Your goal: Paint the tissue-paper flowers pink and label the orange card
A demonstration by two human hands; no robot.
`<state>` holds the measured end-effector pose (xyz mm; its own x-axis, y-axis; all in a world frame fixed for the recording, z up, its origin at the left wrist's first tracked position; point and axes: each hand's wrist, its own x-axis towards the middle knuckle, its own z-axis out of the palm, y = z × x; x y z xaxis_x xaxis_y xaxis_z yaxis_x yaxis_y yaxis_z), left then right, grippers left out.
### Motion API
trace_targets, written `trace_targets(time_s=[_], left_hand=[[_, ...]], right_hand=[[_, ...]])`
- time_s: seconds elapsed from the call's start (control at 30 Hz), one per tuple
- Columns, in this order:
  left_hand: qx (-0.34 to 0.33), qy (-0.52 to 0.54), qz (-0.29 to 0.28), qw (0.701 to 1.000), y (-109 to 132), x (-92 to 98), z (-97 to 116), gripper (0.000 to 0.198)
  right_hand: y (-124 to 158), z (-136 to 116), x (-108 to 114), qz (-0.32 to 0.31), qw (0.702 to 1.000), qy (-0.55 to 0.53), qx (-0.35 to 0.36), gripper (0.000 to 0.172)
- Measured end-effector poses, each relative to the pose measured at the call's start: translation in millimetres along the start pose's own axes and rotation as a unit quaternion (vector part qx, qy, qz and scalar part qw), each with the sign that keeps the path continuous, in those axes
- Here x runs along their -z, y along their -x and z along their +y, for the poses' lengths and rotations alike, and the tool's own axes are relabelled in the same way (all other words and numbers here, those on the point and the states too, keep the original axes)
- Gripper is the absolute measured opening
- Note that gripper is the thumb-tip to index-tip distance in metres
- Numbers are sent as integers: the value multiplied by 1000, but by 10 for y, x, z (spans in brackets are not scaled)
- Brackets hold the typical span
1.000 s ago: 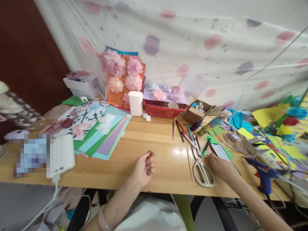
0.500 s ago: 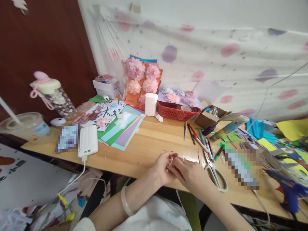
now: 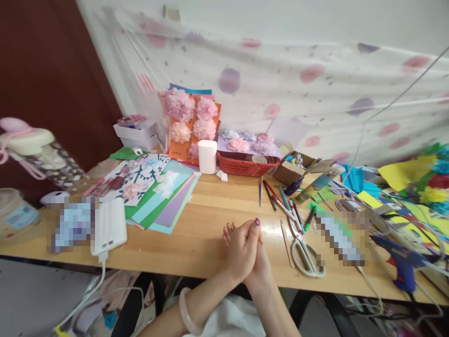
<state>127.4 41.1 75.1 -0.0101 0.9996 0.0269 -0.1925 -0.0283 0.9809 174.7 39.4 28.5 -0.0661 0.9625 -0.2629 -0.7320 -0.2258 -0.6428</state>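
My left hand, with a pale bangle on its wrist, lies over my right hand above the table's front edge. The two are pressed together, palm to palm, with fingers closed round each other; a dark nail shows at the top. Anything between the palms is hidden. Just right of them lie a thin stick-like tool and scissors with pale green handles. Pens and markers are spread behind the scissors.
Coloured paper sheets, a white power bank and a patterned bottle are on the left. Behind stand pink paper flowers, a white container and a red basket. A blue glue gun lies right.
My hands have gone from pinching at small pale bits to being clasped, left over right. The view has shifted, so most of the table's things appear further left.
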Motion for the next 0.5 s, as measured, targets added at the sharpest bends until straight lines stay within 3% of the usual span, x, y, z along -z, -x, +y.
trace_targets(time_s=[0.13,0.3,0.37,0.4,0.5], left_hand=[[-114,-128,-73,982,19,18,-28,27],[-232,-227,-135,936,-88,147,13,8],[-257,-297,-128,911,-197,330,82,11],[-256,-379,-107,883,-269,465,118,16],[-199,-490,0,848,-490,998,189,23]], right_hand=[[44,-25,45,-19,999,-24,33,38],[-38,-130,157,-21,997,38,67,25],[-122,-186,169,-26,997,47,56,24],[-165,-215,162,-29,997,46,45,24],[-263,-297,105,-46,998,48,15,27]])
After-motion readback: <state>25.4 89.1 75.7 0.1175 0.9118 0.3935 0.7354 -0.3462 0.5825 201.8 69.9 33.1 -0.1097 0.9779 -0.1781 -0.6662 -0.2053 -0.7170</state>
